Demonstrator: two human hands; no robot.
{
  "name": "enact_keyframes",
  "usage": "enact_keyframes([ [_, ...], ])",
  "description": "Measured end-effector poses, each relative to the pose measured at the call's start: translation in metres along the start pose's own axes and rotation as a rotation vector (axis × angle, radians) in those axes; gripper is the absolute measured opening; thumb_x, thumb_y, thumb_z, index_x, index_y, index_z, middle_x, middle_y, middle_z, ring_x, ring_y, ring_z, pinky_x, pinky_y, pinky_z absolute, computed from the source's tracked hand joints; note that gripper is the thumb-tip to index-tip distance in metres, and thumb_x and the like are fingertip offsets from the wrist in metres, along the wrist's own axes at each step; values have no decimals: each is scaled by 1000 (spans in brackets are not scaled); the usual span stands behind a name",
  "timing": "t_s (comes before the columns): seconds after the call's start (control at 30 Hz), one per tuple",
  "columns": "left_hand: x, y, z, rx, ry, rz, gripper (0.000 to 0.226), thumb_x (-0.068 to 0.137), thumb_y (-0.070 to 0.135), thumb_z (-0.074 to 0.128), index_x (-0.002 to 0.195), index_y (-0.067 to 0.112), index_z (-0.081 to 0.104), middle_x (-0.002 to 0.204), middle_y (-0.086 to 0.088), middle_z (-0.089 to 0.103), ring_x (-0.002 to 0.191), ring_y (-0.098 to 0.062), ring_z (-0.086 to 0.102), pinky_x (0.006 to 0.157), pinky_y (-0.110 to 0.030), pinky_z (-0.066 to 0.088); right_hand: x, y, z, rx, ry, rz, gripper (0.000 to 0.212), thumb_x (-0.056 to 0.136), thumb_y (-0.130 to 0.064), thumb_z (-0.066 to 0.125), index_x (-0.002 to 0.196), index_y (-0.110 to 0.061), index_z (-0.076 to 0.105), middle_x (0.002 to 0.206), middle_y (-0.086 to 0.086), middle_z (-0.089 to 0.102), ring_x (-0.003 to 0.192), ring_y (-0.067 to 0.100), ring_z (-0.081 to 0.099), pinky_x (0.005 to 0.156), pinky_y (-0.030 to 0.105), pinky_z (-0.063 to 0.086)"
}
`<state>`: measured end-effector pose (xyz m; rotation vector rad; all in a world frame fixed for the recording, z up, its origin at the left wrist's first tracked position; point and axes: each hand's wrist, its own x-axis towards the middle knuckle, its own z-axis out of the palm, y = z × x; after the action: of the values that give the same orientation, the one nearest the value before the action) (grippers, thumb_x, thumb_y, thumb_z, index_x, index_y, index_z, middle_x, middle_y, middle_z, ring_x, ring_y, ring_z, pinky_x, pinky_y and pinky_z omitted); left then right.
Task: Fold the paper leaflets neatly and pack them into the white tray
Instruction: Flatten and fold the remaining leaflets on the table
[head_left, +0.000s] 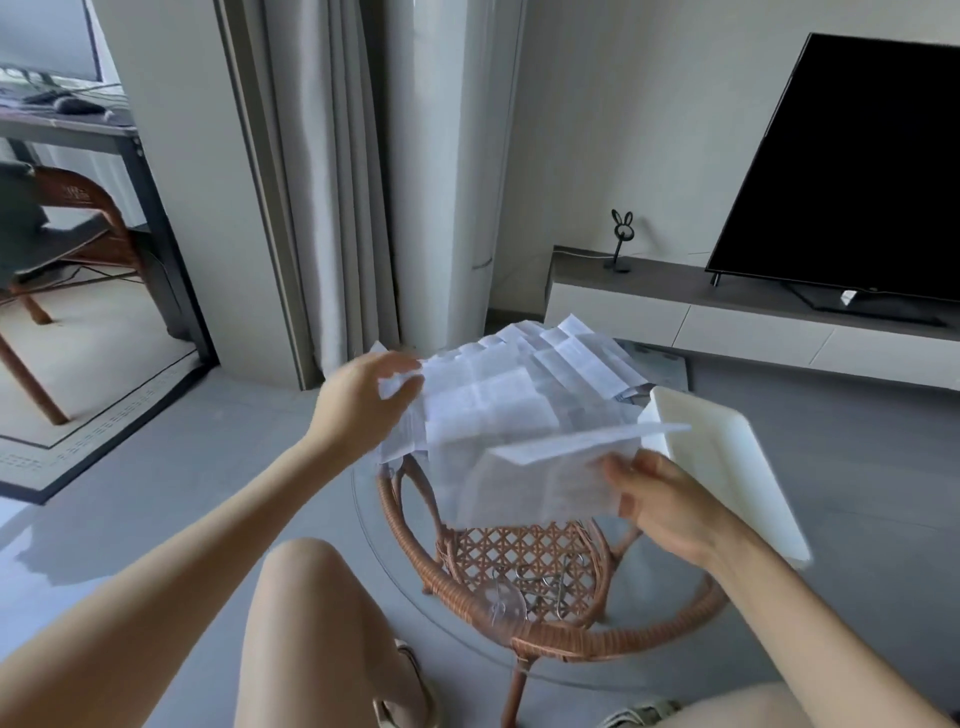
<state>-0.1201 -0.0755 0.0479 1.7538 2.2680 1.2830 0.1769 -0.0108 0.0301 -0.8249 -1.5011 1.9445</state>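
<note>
the left hand (363, 400) was at the left edge of a pile of open leaflets (519, 384) on a glass-topped wicker table (566, 636), too blurry to show a grip. the right hand (670, 509) held one folded leaflet (545, 478) just beside the white tray (727, 467) on the right.

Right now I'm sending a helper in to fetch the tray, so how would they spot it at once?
Find the round glass-topped rattan table in front of the TV stand. On its right side, beside the heap of leaflets, lies the white tray: stiff, plain and rimmed, where the leaflets are creased and printed.
</note>
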Motion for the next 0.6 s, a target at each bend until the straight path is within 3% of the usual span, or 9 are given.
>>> enact_keyframes([
  [0.1, -32, -3, 17, 113, -138, 193, 13, 87, 24, 69, 94, 17, 76, 100, 3, 72, 91, -18, 66, 74, -23, 44, -27, 26, -12, -52, 42, 88, 72, 43, -45, 94, 95, -1, 72, 100, 17, 70, 96, 28, 66, 84, 31, 52],
  [0.17, -52, -4, 30, 168, -267, 269, 19, 89, 31, 66, 102, 19, 75, 110, 2, 70, 105, -18, 63, 85, -26, 45, -45, 39, -17, -97, 67, 116, 68, 50, -42, 92, 96, 1, 66, 93, 14, 69, 91, 27, 64, 83, 32, 50],
  [0.23, -65, -5, 40, 194, -417, 272, 31, 92, 41, 60, 117, 26, 69, 131, 4, 60, 127, -13, 50, 102, -26, 37, -57, 44, -19, -154, 57, 111, 61, 53, -46, 90, 91, -3, 70, 90, 12, 69, 86, 26, 63, 75, 28, 50],
  [0.37, -73, -6, 55, 315, -632, 267, 58, 89, 55, 55, 141, 33, 45, 154, 8, 31, 145, -10, 19, 116, -30, 21, -64, 34, -19, -223, 37, 113, 86, 44, -51, 90, 106, 4, 66, 99, 16, 71, 88, 23, 69, 67, 24, 53],
  [0.43, -73, -7, 61, 404, -738, 277, 83, 78, 72, 48, 148, 31, 32, 159, 6, 18, 148, -13, 8, 120, -33, 9, -61, 24, -17, -242, 20, 116, 72, 58, -43, 86, 110, 3, 64, 104, 16, 70, 93, 25, 68, 72, 24, 53],
  [0.53, -78, -11, 68, 452, -826, 317, 127, 44, 99, 7, 151, 32, 23, 160, 6, 9, 148, -14, 1, 120, -35, -4, -51, 16, -8, -410, 95, 78, 14, 86, -18, 69, 94, -6, 68, 88, -2, 73, 83, 9, 68, 73, 19, 47],
  [0.57, -79, -16, 72, 438, -808, 320, 136, 38, 102, -5, 150, 32, 25, 160, 8, 7, 148, -13, 0, 119, -33, -8, -43, 16, -4, -512, 140, 58, 9, 90, -13, 64, 82, -11, 67, 73, -10, 69, 70, 1, 63, 67, 14, 43],
  [0.6, -83, -19, 74, 414, -778, 318, 139, 36, 101, -12, 148, 33, 32, 160, 10, 7, 148, -12, -1, 117, -31, -12, -36, 19, -3, -617, 203, 44, 24, 91, -13, 62, 67, -14, 60, 58, -15, 58, 55, -1, 54, 57, 12, 37],
])
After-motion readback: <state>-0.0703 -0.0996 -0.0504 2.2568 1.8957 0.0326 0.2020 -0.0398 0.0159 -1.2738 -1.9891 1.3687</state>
